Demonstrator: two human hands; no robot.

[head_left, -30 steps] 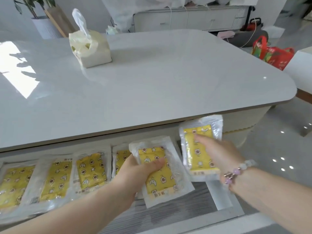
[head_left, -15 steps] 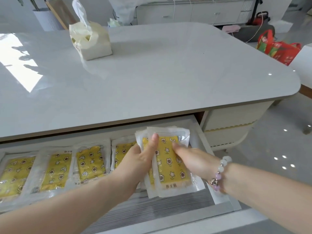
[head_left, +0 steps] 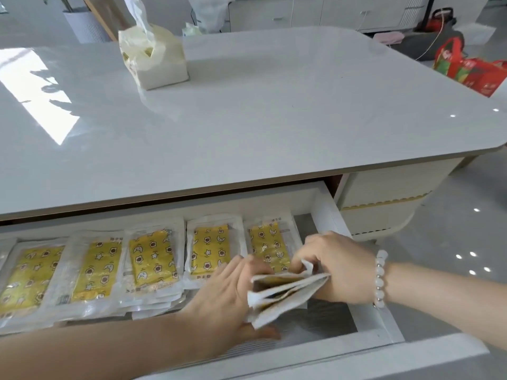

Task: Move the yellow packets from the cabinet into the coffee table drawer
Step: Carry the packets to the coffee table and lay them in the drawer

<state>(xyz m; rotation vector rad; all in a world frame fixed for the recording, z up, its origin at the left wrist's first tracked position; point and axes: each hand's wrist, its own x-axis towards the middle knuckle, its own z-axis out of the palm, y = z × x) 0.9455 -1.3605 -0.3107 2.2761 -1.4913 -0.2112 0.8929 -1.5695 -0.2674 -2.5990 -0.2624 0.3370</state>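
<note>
The coffee table drawer (head_left: pixel 326 207) is pulled out below the white tabletop. Several yellow packets (head_left: pixel 152 259) in clear wrappers lie in a row across it, some in small piles. The rightmost laid packet (head_left: pixel 267 239) sits near the drawer's right wall. Between my hands is a small stack of packets (head_left: pixel 285 290), seen edge-on above the drawer's front right part. My left hand (head_left: pixel 227 294) grips the stack's left end. My right hand (head_left: pixel 334 264), with a bead bracelet at the wrist, pinches its right end. The cabinet is not in view.
A cream tissue pack (head_left: pixel 153 57) stands on the white tabletop (head_left: pixel 274 111) at the back left. A red bag (head_left: pixel 472 68) sits on the floor at the far right. A white sideboard (head_left: pixel 315 12) lines the back wall. A potted plant's pot (head_left: pixel 87 26) is at the back left.
The packets held apart a second ago came together into one stack. Both hands lowered it into the drawer's right end and tilted it edge-on. A packet now lies in the rightmost spot.
</note>
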